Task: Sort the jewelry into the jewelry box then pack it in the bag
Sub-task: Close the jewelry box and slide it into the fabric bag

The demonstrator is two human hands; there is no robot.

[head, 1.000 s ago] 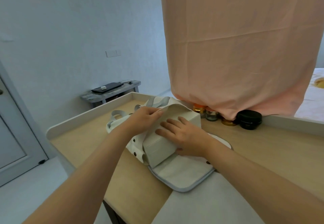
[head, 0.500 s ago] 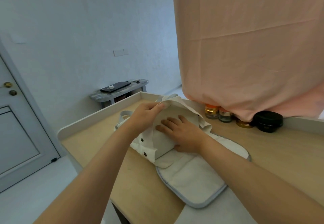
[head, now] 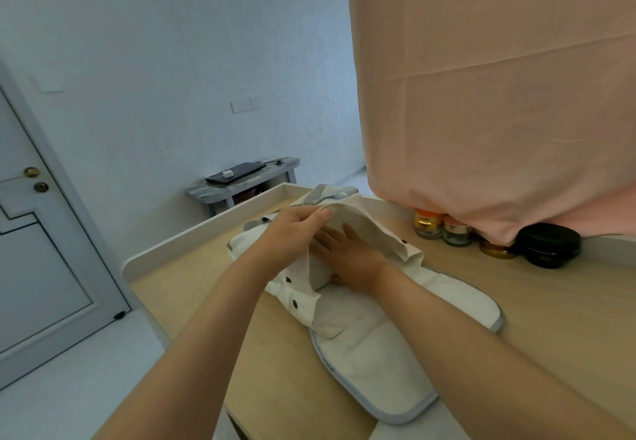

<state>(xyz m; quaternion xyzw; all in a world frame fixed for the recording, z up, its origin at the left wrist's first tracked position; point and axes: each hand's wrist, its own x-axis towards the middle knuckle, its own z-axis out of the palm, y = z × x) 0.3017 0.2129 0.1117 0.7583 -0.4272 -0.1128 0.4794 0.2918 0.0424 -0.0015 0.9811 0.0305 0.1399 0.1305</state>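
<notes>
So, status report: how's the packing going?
Left hand pinches bag rim, lifted open. Right hand flat on box, box mostly inside bag. Jars behind, clear of it.

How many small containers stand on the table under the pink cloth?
4, in a row from left to right: an orange-topped jar, a clear glass jar, a gold-lidded tin, a black round case. The pink cloth may hide more.

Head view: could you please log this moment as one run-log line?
left hand: pinches bag rim, lifted | right hand: flat on jewelry box inside bag mouth | jewelry box: mostly inside | bag: lying on table
</notes>
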